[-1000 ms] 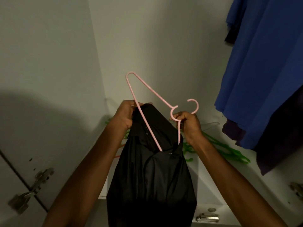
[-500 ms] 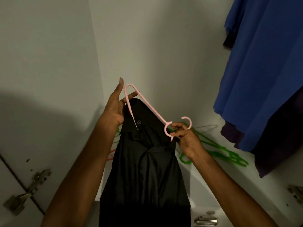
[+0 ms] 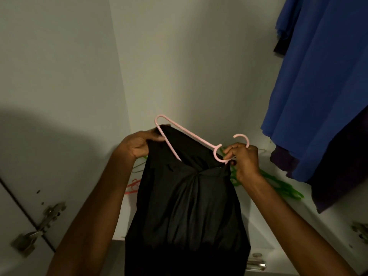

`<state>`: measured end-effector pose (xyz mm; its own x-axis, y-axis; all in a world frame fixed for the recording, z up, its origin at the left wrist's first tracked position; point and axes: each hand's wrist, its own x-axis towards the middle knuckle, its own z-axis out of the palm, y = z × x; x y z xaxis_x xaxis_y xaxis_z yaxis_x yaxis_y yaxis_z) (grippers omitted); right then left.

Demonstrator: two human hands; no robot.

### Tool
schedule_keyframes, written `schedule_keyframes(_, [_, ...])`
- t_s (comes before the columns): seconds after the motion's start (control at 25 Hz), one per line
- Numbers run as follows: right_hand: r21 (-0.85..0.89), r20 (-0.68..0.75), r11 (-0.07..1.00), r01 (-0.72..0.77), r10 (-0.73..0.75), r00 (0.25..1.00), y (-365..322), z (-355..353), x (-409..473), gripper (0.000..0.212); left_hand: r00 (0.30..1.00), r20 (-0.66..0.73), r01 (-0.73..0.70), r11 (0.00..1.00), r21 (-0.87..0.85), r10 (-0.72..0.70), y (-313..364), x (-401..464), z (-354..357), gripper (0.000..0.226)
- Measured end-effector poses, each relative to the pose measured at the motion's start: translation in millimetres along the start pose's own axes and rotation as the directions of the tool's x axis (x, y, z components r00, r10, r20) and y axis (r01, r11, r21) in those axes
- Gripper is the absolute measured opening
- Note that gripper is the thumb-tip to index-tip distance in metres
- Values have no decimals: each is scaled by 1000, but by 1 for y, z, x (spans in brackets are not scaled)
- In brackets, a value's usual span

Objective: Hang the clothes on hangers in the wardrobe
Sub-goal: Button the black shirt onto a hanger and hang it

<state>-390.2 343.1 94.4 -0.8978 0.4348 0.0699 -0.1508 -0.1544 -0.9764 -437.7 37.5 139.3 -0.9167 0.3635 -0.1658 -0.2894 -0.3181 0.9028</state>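
Pink hanger (image 3: 191,134) pinched by right hand (image 3: 244,158); left hand (image 3: 139,144) grips black garment (image 3: 189,206).

left hand (image 3: 139,145) raised, fingers curled | right hand (image 3: 242,158) raised, pinching

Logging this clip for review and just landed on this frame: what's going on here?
A person stands at an open wardrobe, fitting a black garment onto a pink hanger. The left hand grips the fabric at the hanger's far shoulder end; the right hand pinches the hanger just below its hook. The garment is only partly on and not yet hung. A blue garment already hangs at right, and green hangers lie on the wardrobe floor.
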Motion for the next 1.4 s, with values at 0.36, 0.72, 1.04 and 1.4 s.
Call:
schedule_keyframes(0.36, [116,-12,984,136,-136,991,18,11,0,41,936,-332,202,948,247,-114,-47,16,-9,52])
schedule_keyframes(0.72, [-10,154,987,161,-158,975,31,15,-7,48,870,-441,348,362,865,219,-65,31,-27,29])
schedule_keyframes(1.04, [-133,157,990,49,-28,987,39,20,3,32,862,-298,248,172,953,409,-97,32,-26,13])
schedule_keyframes(1.4, [-173,374,968,180,-105,921,31,16,-7,51,976,-10,139,-585,799,218,-84,25,-17,26])
